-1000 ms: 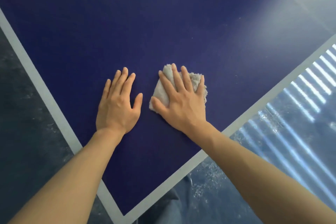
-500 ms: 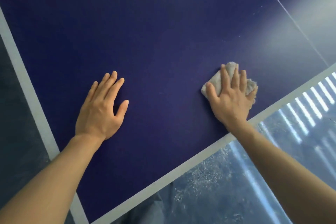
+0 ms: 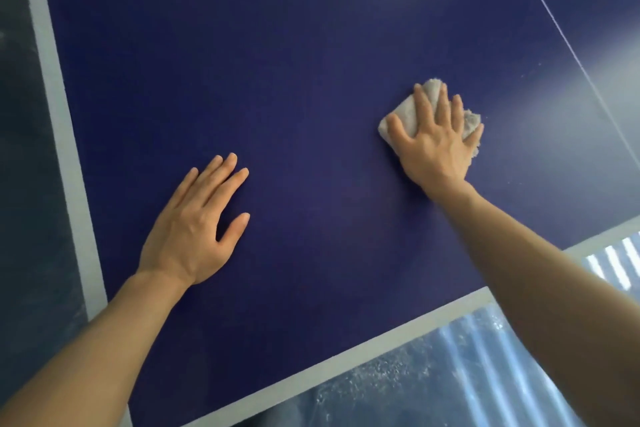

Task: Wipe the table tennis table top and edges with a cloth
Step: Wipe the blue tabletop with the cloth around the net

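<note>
The dark blue table tennis table top (image 3: 294,62) fills most of the view, with a white border line along its left edge (image 3: 59,114) and near edge (image 3: 363,354). My right hand (image 3: 434,146) lies flat, fingers spread, pressing a folded pale grey cloth (image 3: 407,111) onto the top at the right. Most of the cloth is hidden under the palm. My left hand (image 3: 197,225) rests flat on the bare table top at the lower left, fingers apart, holding nothing.
A thin white centre line (image 3: 568,45) runs diagonally at the upper right. Dark floor (image 3: 24,184) lies beyond the left edge. Floor with bright light stripes (image 3: 467,374) shows below the near edge.
My right hand has slid the cloth to the right and farther from me across the top. My left hand has stayed flat on the table. The view has shifted right.
</note>
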